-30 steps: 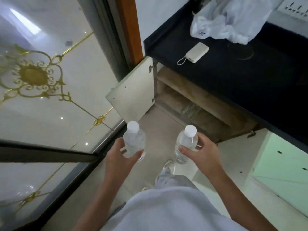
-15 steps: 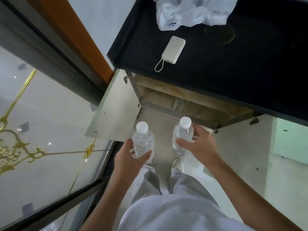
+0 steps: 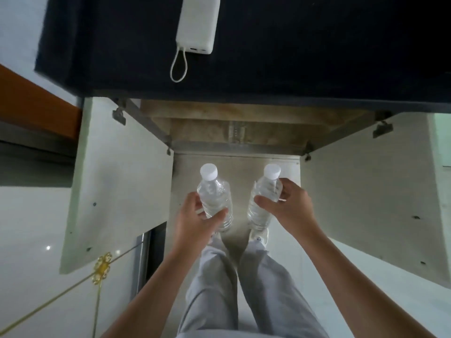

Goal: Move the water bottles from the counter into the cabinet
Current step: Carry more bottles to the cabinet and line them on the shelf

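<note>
head view, looking down: my left hand (image 3: 195, 222) grips the left bottle (image 3: 214, 198) and my right hand (image 3: 286, 207) the right bottle (image 3: 264, 203), fingers curled round each, both caps up and apart before the open cabinet (image 3: 244, 134) under the counter (image 3: 305, 50), so, i judge, each can go in base-first.

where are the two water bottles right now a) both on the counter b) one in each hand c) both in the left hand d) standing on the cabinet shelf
b: the left hand grips the left bottle and the right hand grips the right bottle, both held up in front of the open cabinet.
</note>
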